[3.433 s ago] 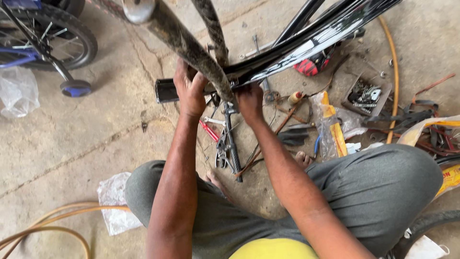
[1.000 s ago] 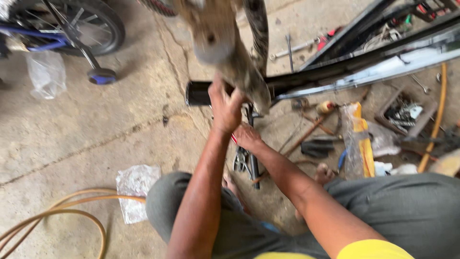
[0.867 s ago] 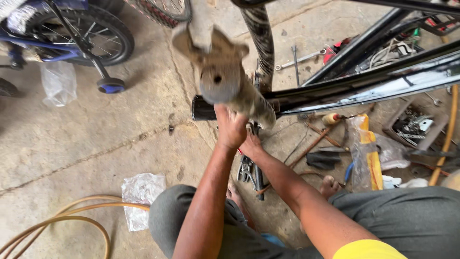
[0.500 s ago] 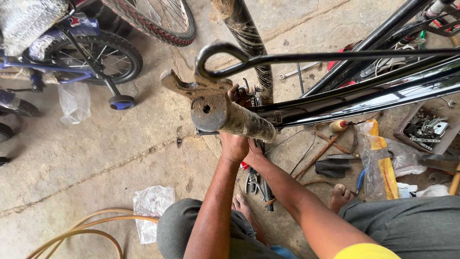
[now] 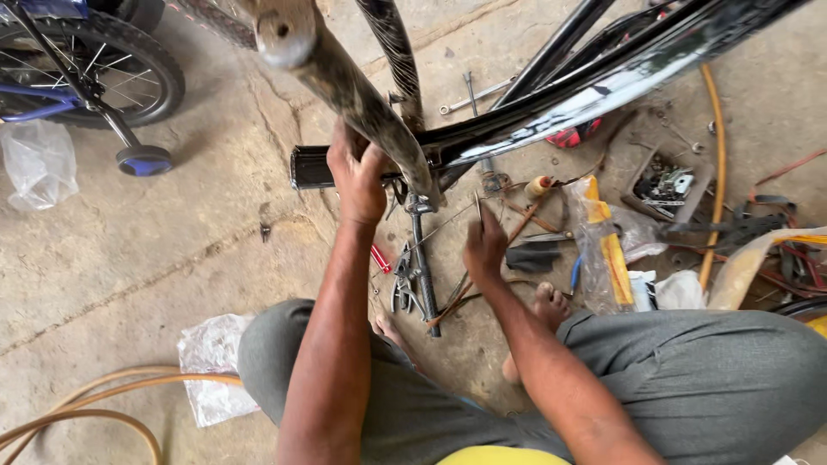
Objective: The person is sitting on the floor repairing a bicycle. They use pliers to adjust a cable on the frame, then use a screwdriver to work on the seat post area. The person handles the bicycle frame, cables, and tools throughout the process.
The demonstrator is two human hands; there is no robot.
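A black bicycle frame (image 5: 603,73) lies across the top of the view, with a worn grey tube (image 5: 345,77) running down to its handlebar. My left hand (image 5: 356,175) is closed around the handlebar, right beside its black rubber grip (image 5: 308,167). Lower and apart from the frame, my right hand (image 5: 484,247) pinches a thin metal wire (image 5: 476,207) that sticks up from its fingers. Pliers (image 5: 403,280) and a dark metal bar (image 5: 422,275) lie on the concrete between my hands. My knees and bare feet sit below them.
A small blue bicycle with a training wheel (image 5: 142,160) stands top left, beside a clear plastic bag (image 5: 36,164). A tan hose (image 5: 95,405) curls at bottom left. Spanners (image 5: 469,90), a yellow packet (image 5: 607,250) and a tray of small parts (image 5: 663,181) litter the floor at right.
My right hand has dropped away from the handlebar joint and now holds the thin wire. My left hand has stayed on the handlebar. The view has swung about.
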